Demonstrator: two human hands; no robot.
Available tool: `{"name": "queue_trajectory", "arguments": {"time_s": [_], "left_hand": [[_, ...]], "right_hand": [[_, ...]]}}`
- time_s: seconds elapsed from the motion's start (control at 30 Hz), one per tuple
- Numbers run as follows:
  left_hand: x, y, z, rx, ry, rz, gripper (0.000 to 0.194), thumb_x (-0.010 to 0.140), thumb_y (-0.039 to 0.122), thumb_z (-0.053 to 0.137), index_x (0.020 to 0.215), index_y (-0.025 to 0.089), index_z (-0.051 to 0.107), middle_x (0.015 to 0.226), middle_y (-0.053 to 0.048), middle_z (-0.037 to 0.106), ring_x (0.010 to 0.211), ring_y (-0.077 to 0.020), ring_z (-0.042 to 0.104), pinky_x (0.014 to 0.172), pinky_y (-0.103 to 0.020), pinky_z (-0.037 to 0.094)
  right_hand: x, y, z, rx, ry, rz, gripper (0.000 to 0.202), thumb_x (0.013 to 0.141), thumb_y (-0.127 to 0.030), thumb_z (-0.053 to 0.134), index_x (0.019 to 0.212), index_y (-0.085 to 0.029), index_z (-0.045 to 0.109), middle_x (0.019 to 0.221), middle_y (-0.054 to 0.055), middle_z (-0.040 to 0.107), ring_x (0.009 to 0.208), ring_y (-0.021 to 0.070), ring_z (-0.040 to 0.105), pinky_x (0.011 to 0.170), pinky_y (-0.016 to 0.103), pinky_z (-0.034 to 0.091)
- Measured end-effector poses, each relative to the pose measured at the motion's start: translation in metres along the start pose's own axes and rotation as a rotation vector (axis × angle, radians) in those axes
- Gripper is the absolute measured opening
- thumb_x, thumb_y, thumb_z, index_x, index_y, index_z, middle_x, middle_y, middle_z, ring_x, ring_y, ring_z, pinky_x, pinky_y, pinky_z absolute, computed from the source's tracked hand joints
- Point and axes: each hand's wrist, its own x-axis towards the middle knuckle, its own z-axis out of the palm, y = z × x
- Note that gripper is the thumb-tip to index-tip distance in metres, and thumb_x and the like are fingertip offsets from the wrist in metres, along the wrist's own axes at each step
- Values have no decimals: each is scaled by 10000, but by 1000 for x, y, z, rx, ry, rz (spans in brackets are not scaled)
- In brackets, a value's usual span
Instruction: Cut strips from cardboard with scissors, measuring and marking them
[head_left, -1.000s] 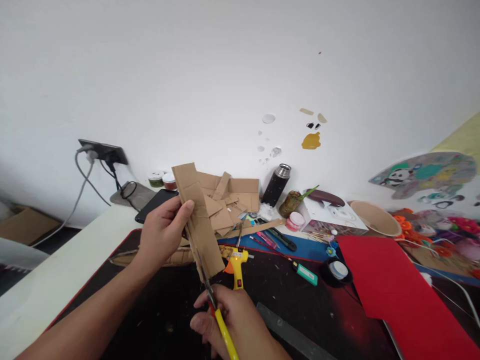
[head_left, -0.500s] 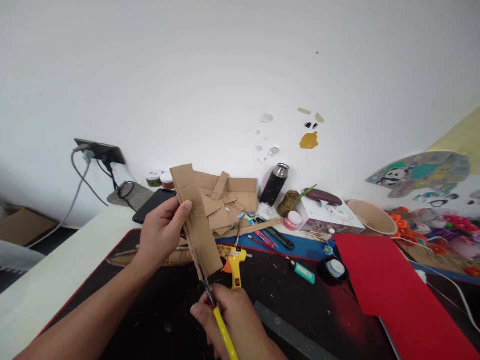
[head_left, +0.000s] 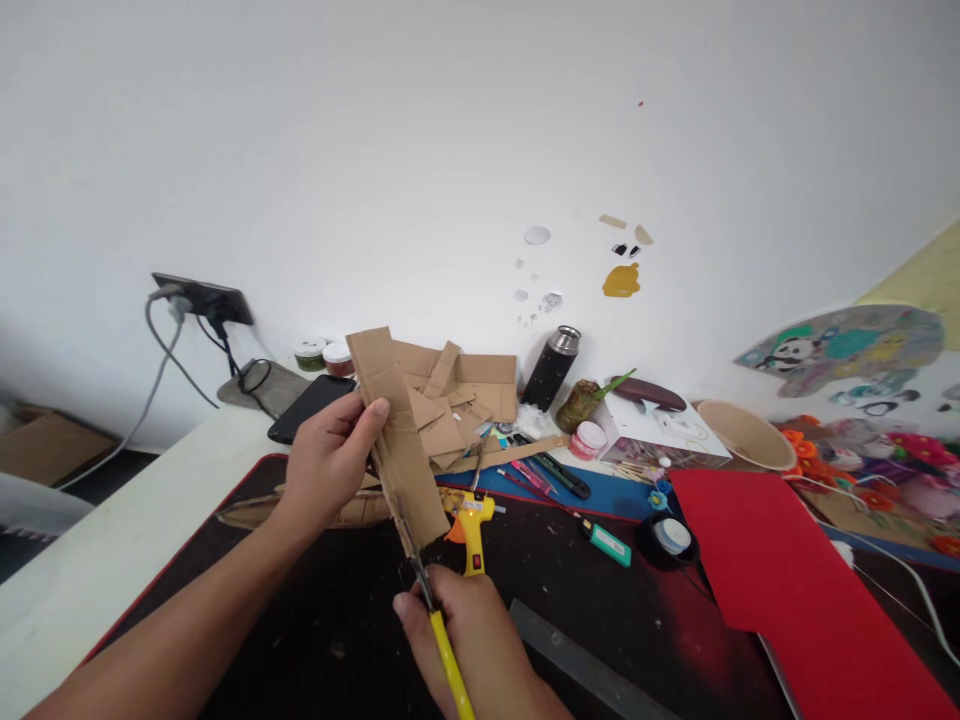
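My left hand (head_left: pixel 334 455) pinches a long piece of brown cardboard (head_left: pixel 409 460) by its left edge, thumb in front, holding it upright over the dark mat. Scissors with yellow handles (head_left: pixel 448 655) are in my right hand (head_left: pixel 469 635), their blades at the lower left edge of the cardboard. A narrow strip hangs along that edge beside the blades. Behind the cardboard lies a yellow glue gun (head_left: pixel 474 525), partly covered.
Cardboard scraps (head_left: pixel 442 430) are piled by the wall, next to a black flask (head_left: pixel 553 368). On the mat lie a grey ruler-like bar (head_left: pixel 585 665), a teal lighter-like item (head_left: pixel 609 545) and a red sheet (head_left: pixel 795 570). A black phone (head_left: pixel 307 408) lies at the left.
The cardboard and my left hand have shifted slightly to the right in view. My right hand has moved a little right with the scissors, whose blades appear more closed.
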Motion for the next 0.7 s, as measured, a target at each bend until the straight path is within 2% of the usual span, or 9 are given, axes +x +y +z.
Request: {"name": "queue_trajectory", "arguments": {"time_s": [0.2,0.4,0.57,0.7], "left_hand": [[0,2,0,-23,-8,-2,384,956,560,674,833,204,749,691,-8,635,624,-178,528,541,-270,416],[0,9,-1,2,10,3,383,941,555,664,799,208,740,655,-2,610,609,-181,515,520,-270,400],[1,9,-1,27,-10,17,365,941,531,660,786,209,737,675,-6,618,641,-184,522,549,-274,404],[0,8,-2,18,-49,6,375,944,549,662,812,209,747,703,-9,639,657,-187,530,567,-277,403]], "right_hand": [[0,0,1,-17,-2,12,237,965,-377,729,811,-204,681,620,-12,548,560,147,566,549,240,374],[-2,-2,-10,149,-185,-17,389,993,-591,729,939,-206,702,612,-34,572,557,142,588,549,214,423],[-3,-1,-15,307,-267,-7,583,843,-740,841,1012,-194,727,667,-26,619,591,145,604,549,217,421],[-4,-1,-19,289,-250,-17,634,714,-728,955,1030,-210,775,703,-37,635,593,126,533,554,233,372]]}}
